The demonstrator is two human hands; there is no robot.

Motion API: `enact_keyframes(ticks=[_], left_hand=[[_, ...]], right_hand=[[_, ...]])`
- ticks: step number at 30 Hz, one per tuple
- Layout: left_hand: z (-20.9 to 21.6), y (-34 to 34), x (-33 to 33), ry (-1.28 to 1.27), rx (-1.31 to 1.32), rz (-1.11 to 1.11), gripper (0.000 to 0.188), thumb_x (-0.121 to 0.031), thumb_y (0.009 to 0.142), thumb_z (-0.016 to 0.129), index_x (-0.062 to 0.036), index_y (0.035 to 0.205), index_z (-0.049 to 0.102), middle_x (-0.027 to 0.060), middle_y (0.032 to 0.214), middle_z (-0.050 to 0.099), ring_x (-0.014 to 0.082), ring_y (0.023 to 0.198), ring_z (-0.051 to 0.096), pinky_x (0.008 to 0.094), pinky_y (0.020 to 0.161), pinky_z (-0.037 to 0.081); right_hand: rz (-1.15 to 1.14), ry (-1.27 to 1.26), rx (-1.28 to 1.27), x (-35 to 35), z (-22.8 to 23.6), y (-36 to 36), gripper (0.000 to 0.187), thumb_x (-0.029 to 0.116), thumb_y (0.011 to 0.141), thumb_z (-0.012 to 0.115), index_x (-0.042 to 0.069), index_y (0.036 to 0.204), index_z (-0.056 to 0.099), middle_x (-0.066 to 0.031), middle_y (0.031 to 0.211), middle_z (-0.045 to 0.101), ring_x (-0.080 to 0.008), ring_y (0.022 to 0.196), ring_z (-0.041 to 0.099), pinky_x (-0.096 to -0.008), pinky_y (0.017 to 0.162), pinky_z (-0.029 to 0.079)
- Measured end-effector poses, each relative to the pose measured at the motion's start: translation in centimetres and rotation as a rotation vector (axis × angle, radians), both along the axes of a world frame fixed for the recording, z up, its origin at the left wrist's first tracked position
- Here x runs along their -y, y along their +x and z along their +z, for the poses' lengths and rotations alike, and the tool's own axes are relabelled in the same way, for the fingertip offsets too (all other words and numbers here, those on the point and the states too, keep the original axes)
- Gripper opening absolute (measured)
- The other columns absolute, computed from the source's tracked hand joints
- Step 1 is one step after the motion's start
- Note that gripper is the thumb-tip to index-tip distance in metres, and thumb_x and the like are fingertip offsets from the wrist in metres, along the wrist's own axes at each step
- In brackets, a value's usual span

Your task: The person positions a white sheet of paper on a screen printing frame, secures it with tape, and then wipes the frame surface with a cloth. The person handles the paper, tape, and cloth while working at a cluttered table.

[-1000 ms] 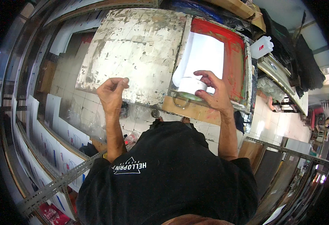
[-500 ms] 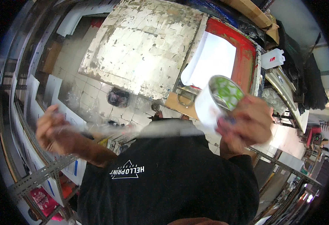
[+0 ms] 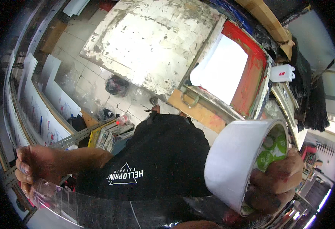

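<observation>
In my right hand (image 3: 276,183) is a large roll of clear packing tape (image 3: 230,156), its outer side whitish and its core printed green and white. My fingers reach into the core and wrap its edge. A clear strip of tape (image 3: 106,208) stretches low across my black shirt (image 3: 156,152), between the roll side and my left hand (image 3: 32,166). The closed fingers of that hand pinch the strip's free end at the far left. Part of the strip's run near the roll is cut off by the lower edge.
Ahead stands a paint-stained white table (image 3: 144,49). Beside it lies a red-edged frame (image 3: 253,61) with a white sheet (image 3: 224,66) on it. Metal rails (image 3: 76,137) and white printed panels (image 3: 55,95) line the left. A white plastic jug (image 3: 282,73) stands at right; dark cloths (image 3: 318,99) hang behind.
The tape roll has come lower, closer and further right with my right hand. My left hand has dropped and moved outward left, and the strip between them now hangs lower.
</observation>
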State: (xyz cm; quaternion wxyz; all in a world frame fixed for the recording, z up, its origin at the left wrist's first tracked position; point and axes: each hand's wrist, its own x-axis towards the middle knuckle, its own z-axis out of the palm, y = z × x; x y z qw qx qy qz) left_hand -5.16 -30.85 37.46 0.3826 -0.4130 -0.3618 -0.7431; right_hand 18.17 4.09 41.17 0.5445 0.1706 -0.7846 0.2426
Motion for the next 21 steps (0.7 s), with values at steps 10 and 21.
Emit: enact_keyframes(ticks=[10, 21], left_hand=[[-0.2, 1.1, 1.2, -0.018, 0.06, 0.026, 0.023, -0.042, 0.077, 0.076, -0.0205, 0.084, 0.072, -0.0056, 0.079, 0.065, 0.0158, 0.078, 0.061, 0.0353, 0.087, 0.037], [0.4, -1.1, -1.5, -0.525, -0.006, 0.252, 0.023, -0.018, 0.088, 0.067, 0.0035, 0.095, 0.064, 0.0157, 0.077, 0.06, 0.0283, 0.081, 0.059, 0.0487, 0.083, 0.048]], right_hand=[[0.107, -0.419, 0.017, 2.7, -5.4, -3.0, 0.018, 0.018, 0.067, 0.074, 0.016, 0.058, 0.059, 0.0028, 0.058, 0.061, -0.0092, 0.049, 0.057, -0.0242, 0.041, 0.041], [-0.024, 0.057, 0.742, 3.1, -32.6, -19.8, 0.069, 0.01, 0.08, 0.063, 0.008, 0.145, 0.039, -0.0039, 0.073, 0.059, -0.0205, 0.071, 0.058, -0.0378, 0.079, 0.043]])
